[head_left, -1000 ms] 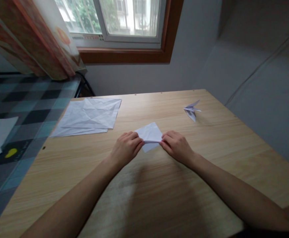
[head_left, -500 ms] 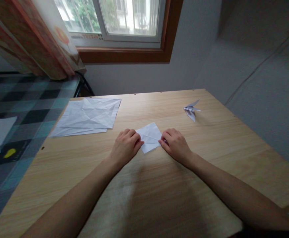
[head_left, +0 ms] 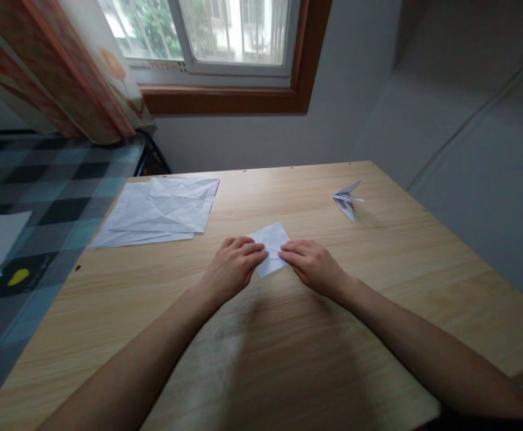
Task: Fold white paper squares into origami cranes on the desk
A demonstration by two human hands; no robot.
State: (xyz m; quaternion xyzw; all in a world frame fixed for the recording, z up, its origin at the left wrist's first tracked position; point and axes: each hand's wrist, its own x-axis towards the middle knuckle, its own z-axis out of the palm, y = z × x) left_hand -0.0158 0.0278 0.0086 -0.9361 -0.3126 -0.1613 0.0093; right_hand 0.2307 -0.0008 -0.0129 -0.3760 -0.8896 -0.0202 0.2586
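A small square of folded white paper [head_left: 272,237] lies on the wooden table, one corner toward the far side and crease lines across it. My left hand [head_left: 234,262] rests over its left corner, fingers stretched out flat on the sheet. From the other side my right hand [head_left: 313,261] covers the right corner, its fingers also laid straight on the paper. A narrow strip of paper shows between the two sets of fingertips. Both thumbs are mostly hidden beneath the hands.
Creased white sheets [head_left: 163,209] are stacked at the table's far left. A folded paper figure [head_left: 346,199] with pointed flaps stands at the far right. Left of the wooden table [head_left: 423,269] is a checked cloth [head_left: 64,209]. A window [head_left: 234,36] is beyond the far edge.
Both hands have shifted from gripping the paper's side corners to lying on top of it, fingers straightened and moved inward toward each other. The paper has stayed in place.
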